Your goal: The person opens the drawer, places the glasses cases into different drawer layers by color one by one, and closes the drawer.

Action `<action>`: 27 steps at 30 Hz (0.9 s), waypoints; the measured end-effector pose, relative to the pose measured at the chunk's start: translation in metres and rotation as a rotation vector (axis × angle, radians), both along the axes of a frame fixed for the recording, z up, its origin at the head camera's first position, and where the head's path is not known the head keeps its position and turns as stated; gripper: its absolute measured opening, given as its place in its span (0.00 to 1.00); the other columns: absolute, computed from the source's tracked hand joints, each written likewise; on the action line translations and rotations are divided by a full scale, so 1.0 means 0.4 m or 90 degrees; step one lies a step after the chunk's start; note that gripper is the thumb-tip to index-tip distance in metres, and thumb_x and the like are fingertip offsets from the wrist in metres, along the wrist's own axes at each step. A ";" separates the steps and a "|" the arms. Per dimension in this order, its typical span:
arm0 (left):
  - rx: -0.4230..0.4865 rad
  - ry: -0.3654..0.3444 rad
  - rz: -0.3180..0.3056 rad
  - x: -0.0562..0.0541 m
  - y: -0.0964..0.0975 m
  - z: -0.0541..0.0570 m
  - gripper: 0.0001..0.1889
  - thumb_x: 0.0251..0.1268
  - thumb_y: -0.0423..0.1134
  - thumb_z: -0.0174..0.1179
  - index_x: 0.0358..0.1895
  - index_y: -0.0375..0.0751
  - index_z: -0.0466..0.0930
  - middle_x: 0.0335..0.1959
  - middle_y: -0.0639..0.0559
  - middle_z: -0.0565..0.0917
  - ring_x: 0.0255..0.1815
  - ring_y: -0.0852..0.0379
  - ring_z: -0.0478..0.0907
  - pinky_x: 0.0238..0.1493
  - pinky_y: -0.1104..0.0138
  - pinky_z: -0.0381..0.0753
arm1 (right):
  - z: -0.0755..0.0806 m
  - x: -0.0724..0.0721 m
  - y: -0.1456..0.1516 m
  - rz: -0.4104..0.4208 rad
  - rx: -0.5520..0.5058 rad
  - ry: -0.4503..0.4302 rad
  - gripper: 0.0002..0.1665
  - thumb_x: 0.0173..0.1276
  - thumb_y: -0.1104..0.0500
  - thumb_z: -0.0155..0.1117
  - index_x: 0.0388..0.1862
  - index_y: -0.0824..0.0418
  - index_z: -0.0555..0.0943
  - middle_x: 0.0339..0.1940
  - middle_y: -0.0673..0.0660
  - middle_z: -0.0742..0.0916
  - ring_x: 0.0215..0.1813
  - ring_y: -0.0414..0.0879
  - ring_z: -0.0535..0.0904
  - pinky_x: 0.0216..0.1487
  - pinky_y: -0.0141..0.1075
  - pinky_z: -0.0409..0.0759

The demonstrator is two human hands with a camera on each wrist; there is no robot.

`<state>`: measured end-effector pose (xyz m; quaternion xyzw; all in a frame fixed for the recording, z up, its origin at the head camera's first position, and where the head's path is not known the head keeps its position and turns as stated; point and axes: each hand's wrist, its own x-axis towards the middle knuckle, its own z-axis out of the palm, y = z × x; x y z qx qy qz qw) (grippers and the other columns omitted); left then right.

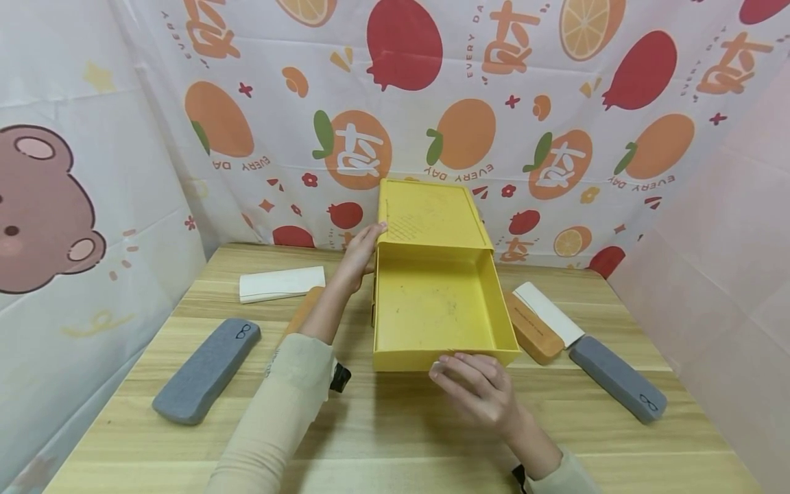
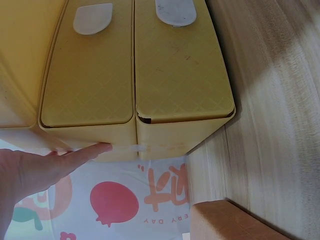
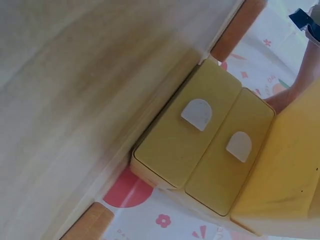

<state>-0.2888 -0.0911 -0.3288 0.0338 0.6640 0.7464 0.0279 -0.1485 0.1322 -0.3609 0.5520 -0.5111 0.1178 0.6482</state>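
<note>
A yellow drawer cabinet (image 1: 432,213) stands at the back of the table, its top drawer (image 1: 444,361) pulled far out; nothing lies inside it. My right hand (image 1: 484,394) has its fingers curled at the middle of the drawer's front, on a small whitish tab. My left hand (image 1: 359,259) rests against the cabinet's left side, its fingers fairly straight in the left wrist view. Two lower drawers (image 2: 90,75) with white tabs (image 3: 197,114) are closed. The right wrist view does not show the right hand.
On the left lie a grey glasses case (image 1: 206,370), a white case (image 1: 282,285) and an orange-brown case (image 1: 304,312), partly behind my left arm. On the right are another brown case (image 1: 537,333), a white case (image 1: 552,315) and a grey case (image 1: 617,377). Printed cloth hangs behind.
</note>
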 end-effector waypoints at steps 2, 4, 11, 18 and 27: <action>-0.001 0.002 0.000 0.001 -0.001 0.000 0.31 0.66 0.53 0.47 0.69 0.44 0.58 0.70 0.49 0.54 0.68 0.43 0.51 0.55 0.44 0.62 | 0.009 0.003 -0.001 0.003 -0.004 0.007 0.06 0.62 0.66 0.61 0.31 0.63 0.85 0.33 0.60 0.83 0.34 0.50 0.76 0.31 0.30 0.76; -0.002 0.003 0.001 0.002 -0.001 0.000 0.31 0.66 0.53 0.47 0.69 0.44 0.59 0.70 0.49 0.54 0.68 0.43 0.51 0.55 0.43 0.62 | 0.021 0.005 0.000 0.012 -0.007 0.023 0.05 0.62 0.67 0.62 0.31 0.63 0.85 0.32 0.60 0.83 0.33 0.49 0.76 0.29 0.30 0.76; -0.002 0.002 0.000 0.003 -0.002 0.002 0.31 0.66 0.54 0.47 0.69 0.43 0.58 0.71 0.48 0.53 0.68 0.42 0.51 0.55 0.43 0.62 | 0.070 -0.007 0.009 0.096 -0.080 0.057 0.04 0.60 0.68 0.63 0.28 0.66 0.84 0.28 0.60 0.81 0.29 0.49 0.73 0.29 0.27 0.74; -0.001 -0.002 0.000 0.001 -0.002 0.002 0.33 0.65 0.55 0.48 0.69 0.42 0.57 0.71 0.47 0.53 0.68 0.42 0.50 0.55 0.42 0.61 | 0.100 -0.021 0.052 0.079 -0.153 0.039 0.07 0.59 0.67 0.61 0.23 0.66 0.83 0.25 0.61 0.81 0.27 0.51 0.71 0.28 0.32 0.71; 0.002 0.000 0.000 0.000 -0.001 0.003 0.34 0.65 0.54 0.48 0.70 0.41 0.56 0.70 0.46 0.53 0.68 0.43 0.51 0.55 0.44 0.63 | 0.106 -0.051 0.105 0.003 -0.256 -0.049 0.08 0.56 0.68 0.58 0.20 0.68 0.81 0.25 0.64 0.81 0.27 0.57 0.73 0.37 0.36 0.74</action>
